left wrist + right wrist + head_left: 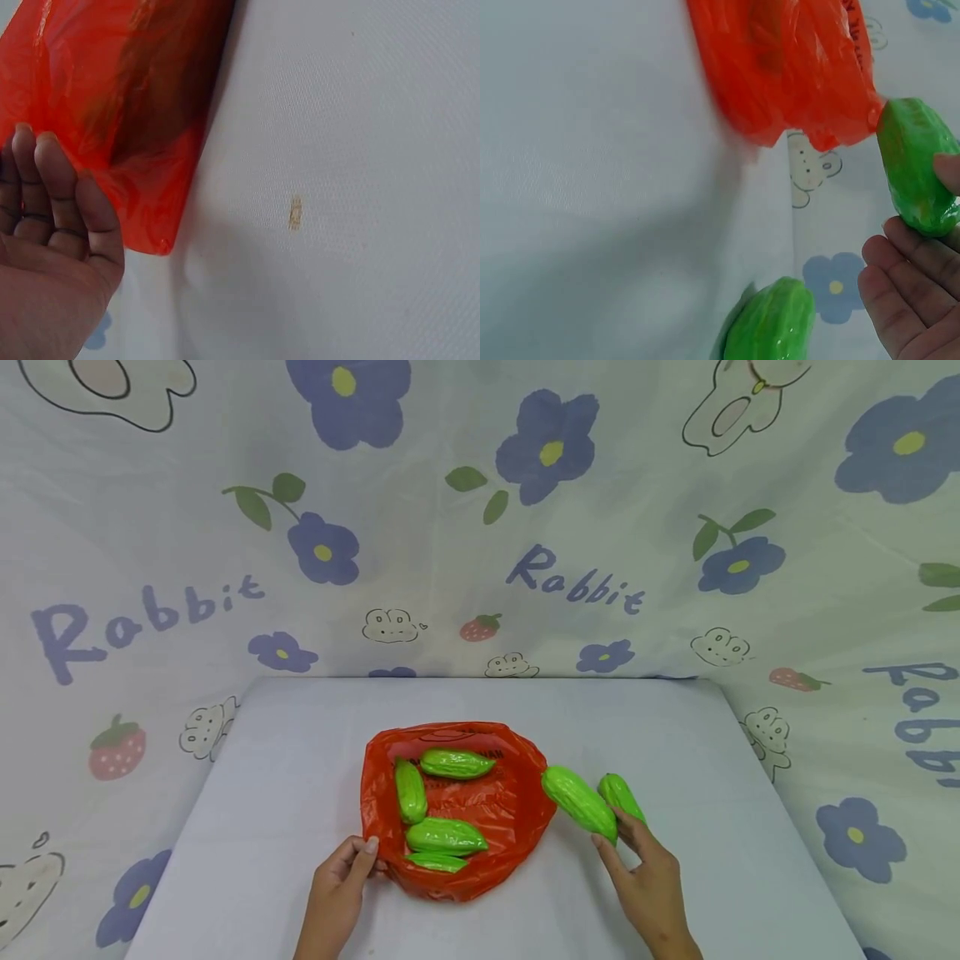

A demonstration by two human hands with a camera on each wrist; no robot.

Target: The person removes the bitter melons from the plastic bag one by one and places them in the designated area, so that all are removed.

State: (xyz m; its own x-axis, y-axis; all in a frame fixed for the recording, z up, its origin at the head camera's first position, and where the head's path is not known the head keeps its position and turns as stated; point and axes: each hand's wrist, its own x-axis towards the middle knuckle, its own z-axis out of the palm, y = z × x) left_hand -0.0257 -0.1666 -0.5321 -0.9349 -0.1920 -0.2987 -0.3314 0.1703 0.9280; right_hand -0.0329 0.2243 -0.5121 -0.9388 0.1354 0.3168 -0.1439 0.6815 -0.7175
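Gripping a bitter gourd (579, 799) by its near end, your right hand (651, 877) has thumb on one side, fingers on the other. Gourd is raised above the table (277, 793), tilted, far tip right at the right rim of the red plastic bag (375, 793); can't tell if they touch. Your left hand (341, 881) pinches the bag's rim at the near-left, thumb inside, fingers against the outer wall. Bag sits on the table, mouth up and spread wide.

Progress, my read: bagging is mostly done. Four in, one in your grip at the rim, one loose on the table.

Count: six gourds visible, one bag. Inside: far gourd (456, 763) lying crosswise, left gourd (410, 791) lengthwise along the left wall, near gourd (446, 836) crosswise, and a partly hidden gourd (437, 862) just on your side of it, against the near wall. Outside: yours, plus the loose gourd (621, 795) just behind your right fingertips. Can't rule out more under the bag's folds.
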